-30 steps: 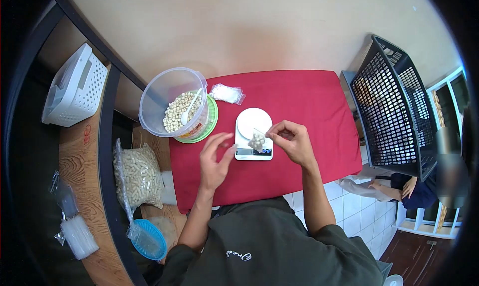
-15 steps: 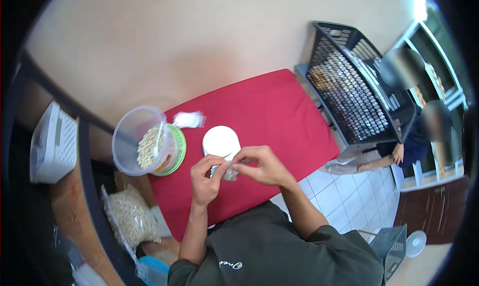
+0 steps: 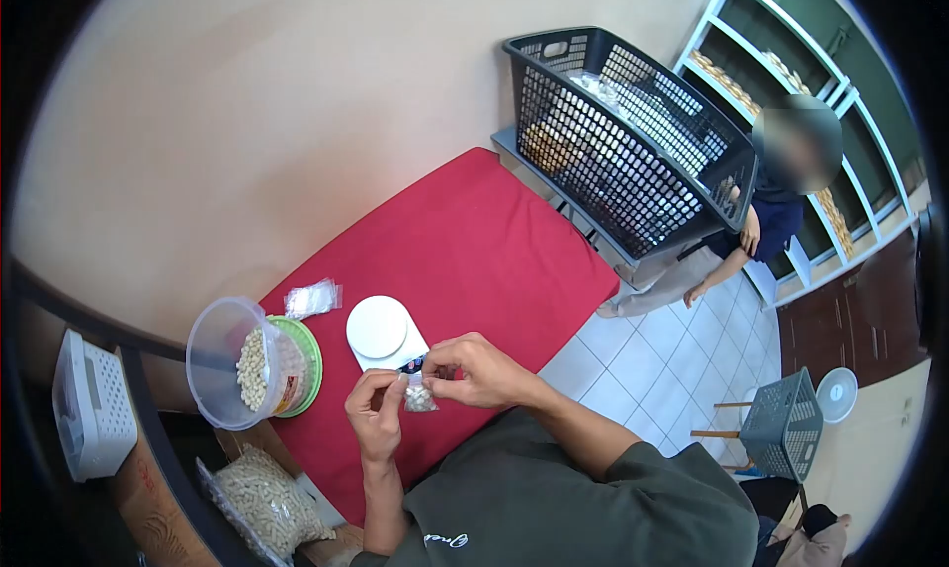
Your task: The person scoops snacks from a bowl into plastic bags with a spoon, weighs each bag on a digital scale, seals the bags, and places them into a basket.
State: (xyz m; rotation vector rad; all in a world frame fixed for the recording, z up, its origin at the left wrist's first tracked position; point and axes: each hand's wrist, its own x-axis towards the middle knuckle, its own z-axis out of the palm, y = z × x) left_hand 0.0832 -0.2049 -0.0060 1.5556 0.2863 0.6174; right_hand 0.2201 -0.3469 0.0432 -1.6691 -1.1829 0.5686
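- Small packing room; whether in a home or behind a shop, cannot be told.
- Digital scale (image 3: 378, 327), white, on red-covered tabletop (image 3: 474, 241).
- Clear tub (image 3: 219, 340) of pale pieces, left; small clear bags (image 3: 312, 298) near it.
- Large clear sack (image 3: 265, 498) of similar pieces, near left.
- Dark mesh crate (image 3: 613, 162), loaded, far side.
- Stocked shelving (image 3: 870, 124), far right; white tiled floor (image 3: 633, 364).

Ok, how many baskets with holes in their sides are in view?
3: white basket at far left, big black basket beside the red table, grey-green basket at lower right. Others may be hidden.
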